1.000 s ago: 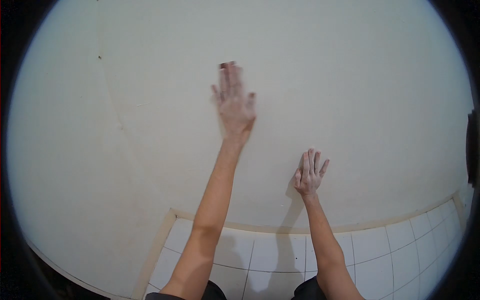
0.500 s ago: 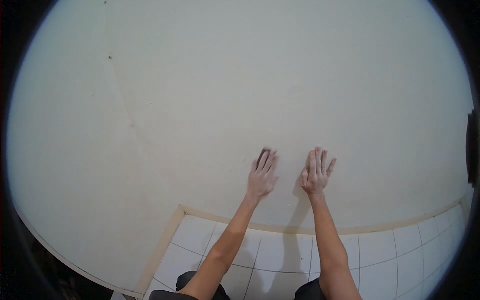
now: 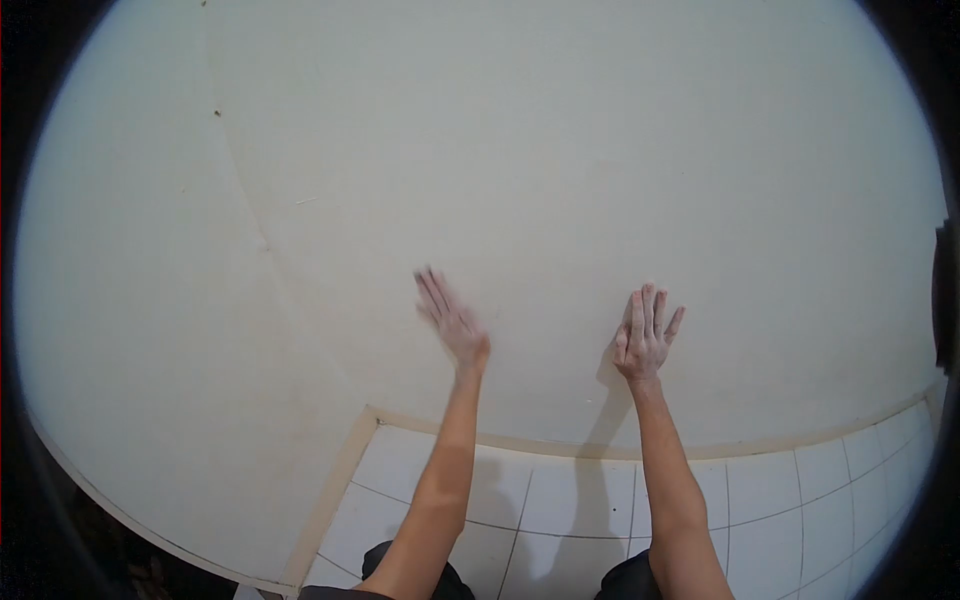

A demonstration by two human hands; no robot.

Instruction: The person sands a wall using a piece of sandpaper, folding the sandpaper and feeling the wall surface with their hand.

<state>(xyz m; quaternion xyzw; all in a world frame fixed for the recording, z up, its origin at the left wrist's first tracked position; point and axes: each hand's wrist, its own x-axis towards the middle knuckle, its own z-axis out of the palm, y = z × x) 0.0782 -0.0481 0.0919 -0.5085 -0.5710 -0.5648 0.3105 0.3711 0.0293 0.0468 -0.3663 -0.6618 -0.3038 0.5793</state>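
Note:
A pale wall fills most of the view, and both my hands are on it. My left hand, smeared by motion, lies with its fingers stretched along the wall. Under its fingertips shows the edge of a dark flat piece that looks like sandpaper; the fingers and palm hide the rest. To the right, my right hand rests against the wall with fingers extended and the little finger apart, holding nothing. Whitish dust coats the fingers of both hands.
A beige skirting runs along the wall's foot above white floor tiles. The wall's corner edge is at lower left, with dark clutter beyond. A dark object stands at the right edge. My knees are at the bottom.
My left hand has swept leftward and slightly up across the wall, tilting to the left, with the dark piece under its fingers. My right hand appears slightly farther right as the view shifts.

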